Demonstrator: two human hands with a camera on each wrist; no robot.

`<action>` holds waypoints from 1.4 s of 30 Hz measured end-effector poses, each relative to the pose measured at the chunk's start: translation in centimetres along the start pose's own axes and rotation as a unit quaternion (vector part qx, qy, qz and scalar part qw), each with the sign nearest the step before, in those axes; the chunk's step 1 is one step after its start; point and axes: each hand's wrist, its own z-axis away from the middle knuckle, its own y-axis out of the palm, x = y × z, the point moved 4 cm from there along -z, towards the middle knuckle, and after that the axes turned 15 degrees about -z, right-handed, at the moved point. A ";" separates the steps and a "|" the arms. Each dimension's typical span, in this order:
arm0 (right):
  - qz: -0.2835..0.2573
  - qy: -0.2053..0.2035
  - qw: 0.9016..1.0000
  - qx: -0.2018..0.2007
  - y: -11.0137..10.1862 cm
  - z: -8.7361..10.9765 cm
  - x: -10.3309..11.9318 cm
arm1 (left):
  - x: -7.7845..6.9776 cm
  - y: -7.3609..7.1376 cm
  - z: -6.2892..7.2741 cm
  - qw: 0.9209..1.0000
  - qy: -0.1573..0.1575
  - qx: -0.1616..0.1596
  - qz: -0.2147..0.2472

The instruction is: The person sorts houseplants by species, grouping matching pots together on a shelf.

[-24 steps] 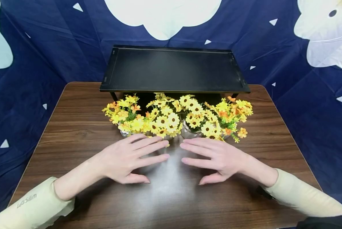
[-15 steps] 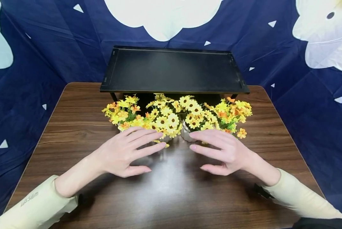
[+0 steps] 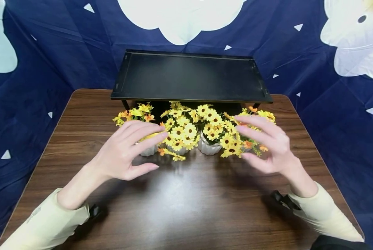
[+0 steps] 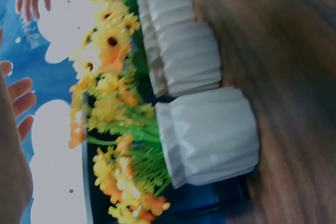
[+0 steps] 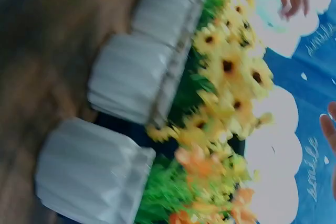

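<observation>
Relaxed and empty, a left hand (image 3: pixel 120 149) and right hand (image 3: pixel 274 148) are hovering beside center-frame flowers (image 3: pixel 189 131), whose white pots (image 4: pixel 212 137) are looking light, stiff, best gripped around the sides.

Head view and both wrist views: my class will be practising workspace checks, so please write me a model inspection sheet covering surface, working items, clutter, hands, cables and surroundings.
Surface: brown wood-grain table, with a bright glare patch.
Working items: four white pots upright in a row; yellow dark-centred flowers in the middle two, yellow-and-orange flowers in the end two.
Clutter: nothing seen.
Left hand: holding nothing, near the left-end pot.
Right hand: slightly blurred, holding nothing, near the right-end pot.
Cables: nothing seen.
Surroundings: black stand behind the pots; dark-blue cloth with white shapes.
</observation>
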 end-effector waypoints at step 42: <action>-0.258 0.248 0.919 -0.162 -11.3 4.6 -5.4 | 10.0 -2.7 4.6 0.896 -0.375 -0.129 0.198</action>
